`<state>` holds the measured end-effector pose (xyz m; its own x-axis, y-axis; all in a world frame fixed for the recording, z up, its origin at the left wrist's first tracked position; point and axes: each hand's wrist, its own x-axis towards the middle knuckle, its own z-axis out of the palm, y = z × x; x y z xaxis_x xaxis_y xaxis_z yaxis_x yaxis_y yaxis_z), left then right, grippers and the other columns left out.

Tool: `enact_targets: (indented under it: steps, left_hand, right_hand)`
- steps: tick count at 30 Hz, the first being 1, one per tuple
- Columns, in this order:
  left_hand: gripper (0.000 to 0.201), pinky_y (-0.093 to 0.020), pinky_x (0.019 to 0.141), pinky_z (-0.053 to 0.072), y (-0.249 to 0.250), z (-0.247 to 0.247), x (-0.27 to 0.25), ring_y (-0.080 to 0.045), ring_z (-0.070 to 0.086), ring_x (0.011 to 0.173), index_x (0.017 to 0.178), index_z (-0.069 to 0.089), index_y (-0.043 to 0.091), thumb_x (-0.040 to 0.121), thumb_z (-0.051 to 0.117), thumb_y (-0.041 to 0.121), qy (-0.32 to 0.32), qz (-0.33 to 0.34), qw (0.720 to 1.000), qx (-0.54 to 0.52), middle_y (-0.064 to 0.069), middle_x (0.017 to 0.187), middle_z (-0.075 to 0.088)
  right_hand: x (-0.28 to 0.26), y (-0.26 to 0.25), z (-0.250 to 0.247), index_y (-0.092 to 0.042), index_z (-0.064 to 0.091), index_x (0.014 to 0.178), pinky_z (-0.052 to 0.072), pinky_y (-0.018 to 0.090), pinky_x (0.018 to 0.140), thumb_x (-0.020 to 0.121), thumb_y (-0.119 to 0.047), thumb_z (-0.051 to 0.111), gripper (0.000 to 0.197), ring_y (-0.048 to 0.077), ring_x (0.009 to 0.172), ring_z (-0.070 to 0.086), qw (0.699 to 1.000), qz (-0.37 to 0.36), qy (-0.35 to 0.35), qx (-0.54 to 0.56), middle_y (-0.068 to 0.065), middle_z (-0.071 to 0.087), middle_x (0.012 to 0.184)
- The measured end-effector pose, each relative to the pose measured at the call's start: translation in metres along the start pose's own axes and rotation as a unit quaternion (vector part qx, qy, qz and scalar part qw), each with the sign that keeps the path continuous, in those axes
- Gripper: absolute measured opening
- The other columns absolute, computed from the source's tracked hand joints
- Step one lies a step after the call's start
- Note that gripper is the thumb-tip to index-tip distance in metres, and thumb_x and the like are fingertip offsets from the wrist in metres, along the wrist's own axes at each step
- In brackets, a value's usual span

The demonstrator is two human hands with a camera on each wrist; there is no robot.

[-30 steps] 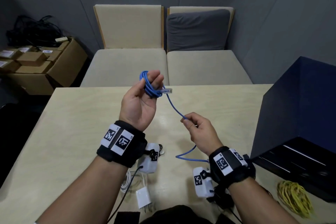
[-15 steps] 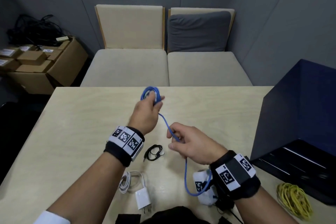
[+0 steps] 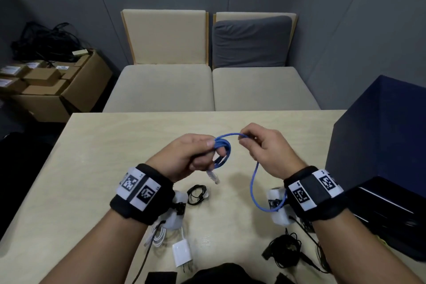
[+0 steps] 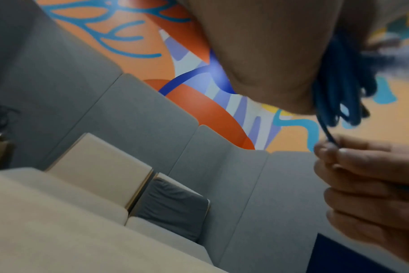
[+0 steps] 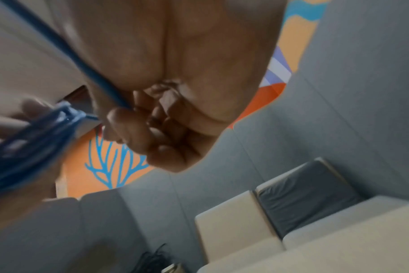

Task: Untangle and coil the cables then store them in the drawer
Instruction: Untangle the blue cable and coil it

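Note:
My left hand (image 3: 202, 152) grips a small coil of the blue network cable (image 3: 222, 151) above the table's middle; its clear plug (image 3: 213, 176) hangs down below the fist. My right hand (image 3: 253, 143) pinches the free run of that cable just right of the coil. From there the blue cable drops in a long loop (image 3: 254, 189) toward my right wrist. In the left wrist view the blue coil (image 4: 339, 83) hangs beside the palm, with the right hand's fingers (image 4: 353, 158) pinching the strand. The right wrist view shows the blue strand (image 5: 86, 68) running into the pinch, blurred.
On the wooden table (image 3: 92, 157) lie a small black cable (image 3: 196, 195), a white cable with charger (image 3: 182, 253) and a black cable tangle (image 3: 284, 250). A dark blue cabinet (image 3: 380, 136) with an open drawer (image 3: 389, 212) stands at the right. Two chairs stand beyond the table's far edge.
My left hand turned palm-down and lowered with the coil. My right hand rose from near the table and moved up beside the coil, bringing another length of blue cable to it.

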<state>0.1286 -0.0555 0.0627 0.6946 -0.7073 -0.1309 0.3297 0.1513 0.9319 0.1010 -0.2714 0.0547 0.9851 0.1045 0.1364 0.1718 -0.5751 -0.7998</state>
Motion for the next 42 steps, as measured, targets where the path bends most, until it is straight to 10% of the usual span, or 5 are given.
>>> enact_targets:
  steps: [14,18,26,32,42]
  left_hand:
    - [0.012,-0.023,0.058,0.052,0.01,-0.052,-0.005,-0.007,0.034,0.038,0.08,0.063,0.003,0.072,0.064,0.012,0.16,0.16,0.851,-0.474,0.006,0.047,0.035]
    - [0.028,-0.023,0.085,0.046,0.009,-0.044,0.004,-0.008,0.042,0.05,0.095,0.058,0.005,0.098,0.04,0.026,0.224,0.192,0.876,-0.381,0.007,0.057,0.042]
    - [0.021,-0.037,0.074,0.048,-0.019,-0.048,0.032,-0.008,0.053,0.056,0.097,0.053,0.005,0.103,0.039,0.02,0.352,0.198,0.914,0.03,0.009,0.061,0.058]
    - [0.033,-0.033,0.066,0.041,-0.05,-0.034,0.02,-0.017,0.05,0.058,0.085,0.054,0.008,0.088,0.045,0.04,0.175,0.033,0.941,0.288,0.005,0.06,0.057]
    - [0.053,-0.023,0.058,0.046,-0.017,0.019,0.01,-0.011,0.028,0.037,0.077,0.061,0.005,0.095,0.036,0.047,0.046,-0.019,0.998,-0.05,0.007,0.039,0.028]
  right_hand:
    - [-0.026,-0.005,0.011,-0.006,0.055,0.089,0.045,0.034,0.053,0.091,-0.01,0.051,0.007,0.021,0.041,0.048,0.927,0.082,-0.164,0.326,0.001,0.046,0.053]
    - [-0.023,0.01,0.031,-0.012,0.056,0.085,0.046,0.043,0.053,0.102,-0.014,0.039,0.024,0.016,0.037,0.042,0.968,0.136,-0.061,0.2,-0.008,0.037,0.049]
    - [-0.039,-0.02,0.054,-0.025,0.059,0.115,0.043,0.029,0.069,0.099,-0.029,0.047,0.02,0.003,0.067,0.052,0.975,0.01,-0.194,-0.109,-0.012,0.058,0.07]
    - [-0.024,-0.053,0.013,-0.025,0.058,0.092,0.037,0.014,0.062,0.09,-0.01,0.058,0.015,0.002,0.063,0.053,0.995,-0.07,-0.073,-0.023,-0.022,0.058,0.066]
    - [0.008,-0.012,0.007,-0.023,0.067,0.093,0.034,0.026,0.052,0.1,-0.019,0.048,0.02,0.007,0.048,0.037,0.992,0.055,-0.027,0.111,-0.004,0.043,0.058]
